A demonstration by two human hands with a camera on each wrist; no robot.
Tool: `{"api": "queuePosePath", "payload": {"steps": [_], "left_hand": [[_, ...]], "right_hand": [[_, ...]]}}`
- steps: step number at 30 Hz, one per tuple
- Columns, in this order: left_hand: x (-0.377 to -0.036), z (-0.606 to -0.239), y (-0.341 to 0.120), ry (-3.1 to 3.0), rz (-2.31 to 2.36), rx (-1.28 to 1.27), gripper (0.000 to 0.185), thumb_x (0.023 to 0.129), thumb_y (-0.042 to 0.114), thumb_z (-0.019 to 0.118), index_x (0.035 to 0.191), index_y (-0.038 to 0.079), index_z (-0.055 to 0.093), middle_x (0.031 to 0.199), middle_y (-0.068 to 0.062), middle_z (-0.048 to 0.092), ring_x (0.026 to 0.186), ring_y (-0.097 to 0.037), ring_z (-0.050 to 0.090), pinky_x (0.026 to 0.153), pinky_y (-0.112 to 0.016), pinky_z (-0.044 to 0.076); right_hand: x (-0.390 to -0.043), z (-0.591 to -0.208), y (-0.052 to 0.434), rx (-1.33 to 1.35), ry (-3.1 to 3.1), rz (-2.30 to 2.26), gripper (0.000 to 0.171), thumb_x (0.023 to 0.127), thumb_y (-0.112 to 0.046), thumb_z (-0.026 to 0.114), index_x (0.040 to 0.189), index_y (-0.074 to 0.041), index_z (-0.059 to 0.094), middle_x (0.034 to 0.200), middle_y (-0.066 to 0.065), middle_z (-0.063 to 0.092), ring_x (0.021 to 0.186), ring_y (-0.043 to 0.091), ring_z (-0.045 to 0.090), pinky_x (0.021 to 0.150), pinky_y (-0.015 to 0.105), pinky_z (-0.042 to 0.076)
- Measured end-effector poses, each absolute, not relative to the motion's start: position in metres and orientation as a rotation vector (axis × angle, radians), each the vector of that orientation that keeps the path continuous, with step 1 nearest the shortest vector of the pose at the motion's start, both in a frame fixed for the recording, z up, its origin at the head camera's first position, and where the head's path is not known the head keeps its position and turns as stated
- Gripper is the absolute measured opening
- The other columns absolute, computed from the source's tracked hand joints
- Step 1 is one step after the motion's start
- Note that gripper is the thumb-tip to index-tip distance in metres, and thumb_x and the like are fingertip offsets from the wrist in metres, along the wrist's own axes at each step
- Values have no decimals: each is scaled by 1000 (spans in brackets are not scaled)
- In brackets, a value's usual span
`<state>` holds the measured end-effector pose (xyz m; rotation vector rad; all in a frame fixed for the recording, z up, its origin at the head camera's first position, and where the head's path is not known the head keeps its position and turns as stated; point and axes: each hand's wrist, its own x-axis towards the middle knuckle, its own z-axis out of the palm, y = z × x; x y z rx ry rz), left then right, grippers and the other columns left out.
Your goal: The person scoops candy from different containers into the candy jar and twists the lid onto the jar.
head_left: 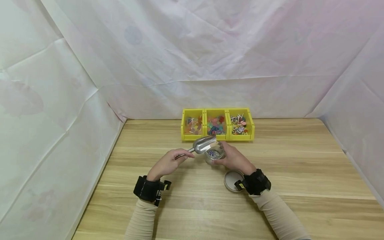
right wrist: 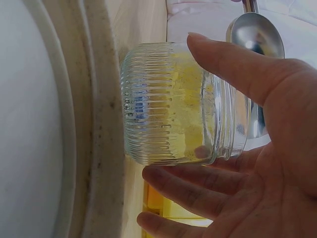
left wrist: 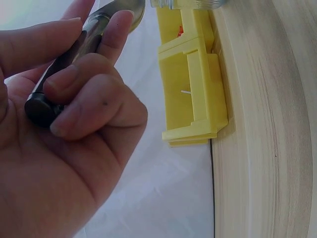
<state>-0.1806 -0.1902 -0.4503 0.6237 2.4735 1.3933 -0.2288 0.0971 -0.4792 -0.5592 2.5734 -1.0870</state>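
My left hand grips the handle of a metal scoop, its fingers curled round the dark handle end in the left wrist view. The scoop's bowl is over the mouth of a ribbed glass jar. My right hand holds the jar from its right side, thumb on one side and fingers on the other. A blue-and-white striped candy shows at the jar's bottom. What lies in the scoop cannot be made out. Beside my right wrist, a round lid lies on the table.
Behind the jar stands a row of three yellow bins. The left and right ones hold sticks and lollipops, the middle one colourful candies. White cloth hangs behind and at both sides of the wooden table.
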Motion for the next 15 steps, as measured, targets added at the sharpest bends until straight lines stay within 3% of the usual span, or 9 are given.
{"api": "queuePosePath", "payload": {"steps": [15], "left_hand": [[-180, -451, -190, 2496, 1374, 640, 26, 102, 7, 52, 119, 12, 71, 123, 2, 69, 121, -19, 60, 103, -42, 48]], "right_hand": [[-228, -476, 97, -542, 2563, -1088, 83, 81, -30, 84, 146, -9, 37, 137, 17, 56, 124, 30, 55, 104, 50, 45]]}}
